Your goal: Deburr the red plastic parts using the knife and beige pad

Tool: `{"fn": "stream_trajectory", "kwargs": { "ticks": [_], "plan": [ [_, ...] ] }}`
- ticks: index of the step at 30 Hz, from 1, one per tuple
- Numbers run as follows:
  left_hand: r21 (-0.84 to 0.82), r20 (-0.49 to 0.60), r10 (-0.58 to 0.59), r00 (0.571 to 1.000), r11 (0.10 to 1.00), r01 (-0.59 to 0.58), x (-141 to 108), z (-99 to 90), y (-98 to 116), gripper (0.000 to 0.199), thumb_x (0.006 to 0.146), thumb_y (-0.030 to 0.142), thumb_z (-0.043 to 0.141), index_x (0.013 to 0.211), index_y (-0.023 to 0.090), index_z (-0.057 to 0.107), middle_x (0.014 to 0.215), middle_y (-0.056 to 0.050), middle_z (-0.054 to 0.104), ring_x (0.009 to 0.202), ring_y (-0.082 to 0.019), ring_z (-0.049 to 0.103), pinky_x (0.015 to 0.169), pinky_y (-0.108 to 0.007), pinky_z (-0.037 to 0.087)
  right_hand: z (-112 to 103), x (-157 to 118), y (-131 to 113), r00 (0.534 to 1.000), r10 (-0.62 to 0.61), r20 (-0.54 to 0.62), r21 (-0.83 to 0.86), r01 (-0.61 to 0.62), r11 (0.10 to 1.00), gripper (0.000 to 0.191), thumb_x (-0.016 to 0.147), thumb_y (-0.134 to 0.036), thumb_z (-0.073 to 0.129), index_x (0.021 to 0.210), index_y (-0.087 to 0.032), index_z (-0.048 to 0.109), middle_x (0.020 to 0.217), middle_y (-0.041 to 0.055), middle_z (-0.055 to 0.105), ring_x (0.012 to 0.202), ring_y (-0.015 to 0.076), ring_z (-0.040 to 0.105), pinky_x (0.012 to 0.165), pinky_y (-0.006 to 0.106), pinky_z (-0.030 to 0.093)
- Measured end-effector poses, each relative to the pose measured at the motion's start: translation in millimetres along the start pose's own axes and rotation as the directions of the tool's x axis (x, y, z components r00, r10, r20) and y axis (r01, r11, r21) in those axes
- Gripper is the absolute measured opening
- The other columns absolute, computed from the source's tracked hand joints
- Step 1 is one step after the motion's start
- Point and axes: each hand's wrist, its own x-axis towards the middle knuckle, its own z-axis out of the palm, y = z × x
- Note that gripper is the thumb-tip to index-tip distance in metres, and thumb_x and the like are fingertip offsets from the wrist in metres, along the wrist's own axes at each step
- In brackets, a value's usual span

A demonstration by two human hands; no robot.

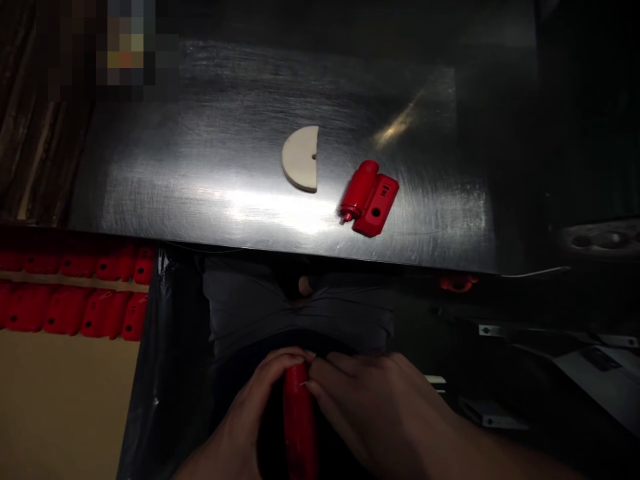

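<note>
Where the person's two bare hands meet at the bottom of the view, a long red plastic cylinder point(300, 427) runs down between them and out of the frame. The left hand point(245, 407) is curled closely around its upper end, fingers clenched over the top. The right hand point(375, 407) comes in from the side, its fingers point(325, 377) bent and pressed together at the same end, gripping it beside a thin metal pin point(304, 383) that shows at the tip. Just beyond the hands are the person's dark grey trousers point(300, 313).

To the left, rows of red moulded parts point(75, 293) lie packed side by side above a tan surface point(50, 407); whether a container holds them is hard to tell in this light. A black plastic liner point(165, 373) hangs beside them. Farther off, on a scratched steel tabletop point(200, 193), a cream half-disc with a small central hole point(300, 159) lies just beside a red moulded part point(369, 198), which joins a cylinder to a slotted block. Neither hand touches these.
</note>
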Motion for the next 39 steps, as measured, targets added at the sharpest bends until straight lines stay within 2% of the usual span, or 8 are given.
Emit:
{"fn": "stream_trajectory", "kwargs": {
  "ticks": [5, 12, 23, 27, 30, 39],
  "plan": [
    [0.076, 0.065, -0.011, 0.998, 0.997, 0.006, -1.3, -1.7, 2.4, 0.105, 0.072, 0.03, 0.095, 0.158, 0.042, 0.037, 0.158, -0.009, 0.051, 0.145, -0.037, 0.052, 0.125, -0.054, 0.04, -6.9, -2.4, 0.3, 0.993, -0.021, 0.115, 0.156, 0.003, 0.988, 0.013, 0.105, -0.022, 0.053, 0.103, -0.022, 0.066, 0.094, 0.0014, 0.078, 0.072, 0.0166, 0.074, 0.058, 0.027, 0.04],
    [0.137, 0.114, 0.048, 0.992, 0.989, -0.063, -2.7, -4.0, -0.3, 0.105, 0.074, 0.031, 0.093, 0.16, 0.037, 0.034, 0.158, -0.011, 0.052, 0.148, -0.041, 0.048, 0.128, -0.059, 0.035, -19.6, -7.1, -5.8, 0.999, -0.01, 0.053, 0.294, -0.006, 0.956, 0.029, 0.11, -0.028, 0.045, 0.093, -0.022, 0.067, 0.089, 0.0008, 0.077, 0.074, 0.0156, 0.072, 0.066, 0.026, 0.045],
    [0.176, 0.144, 0.102, 0.984, 0.976, -0.127, 0.2, -5.3, 4.2, 0.105, 0.075, 0.031, 0.093, 0.16, 0.035, 0.032, 0.157, -0.013, 0.053, 0.148, -0.041, 0.049, 0.127, -0.06, 0.035, -24.0, -9.7, 0.0, 0.992, -0.043, 0.119, 0.338, 0.0, 0.941, 0.025, 0.109, -0.027, 0.047, 0.094, -0.023, 0.066, 0.088, -0.0005, 0.078, 0.074, 0.0149, 0.073, 0.065, 0.025, 0.044],
    [0.187, 0.142, 0.098, 0.985, 0.974, -0.124, 0.3, -4.3, 3.4, 0.107, 0.072, 0.029, 0.094, 0.16, 0.034, 0.032, 0.156, -0.014, 0.053, 0.148, -0.043, 0.048, 0.125, -0.06, 0.039, -26.9, -9.0, -1.0, 0.983, -0.047, 0.179, 0.346, -0.018, 0.938, 0.021, 0.108, -0.022, 0.049, 0.094, -0.023, 0.064, 0.093, -0.0019, 0.079, 0.075, 0.0138, 0.074, 0.064, 0.024, 0.044],
    [0.18, 0.136, 0.11, 0.985, 0.975, -0.133, 0.9, -3.8, 3.5, 0.107, 0.071, 0.028, 0.094, 0.159, 0.034, 0.033, 0.155, -0.014, 0.054, 0.147, -0.043, 0.049, 0.126, -0.061, 0.036, -29.8, -8.1, -2.4, 0.978, -0.048, 0.204, 0.353, -0.028, 0.935, 0.021, 0.108, -0.021, 0.048, 0.092, -0.023, 0.062, 0.094, -0.0024, 0.078, 0.076, 0.0135, 0.074, 0.064, 0.023, 0.044],
    [0.199, 0.156, 0.101, 0.983, 0.971, -0.132, -0.6, -5.3, 3.1, 0.112, 0.069, 0.027, 0.095, 0.161, 0.033, 0.03, 0.156, -0.016, 0.052, 0.149, -0.045, 0.046, 0.124, -0.06, 0.04, -29.5, -7.9, 1.2, 0.981, -0.067, 0.179, 0.368, -0.004, 0.93, 0.026, 0.108, -0.022, 0.047, 0.093, -0.022, 0.067, 0.091, -0.0009, 0.078, 0.073, 0.0138, 0.072, 0.063, 0.025, 0.043]
  ]
}}
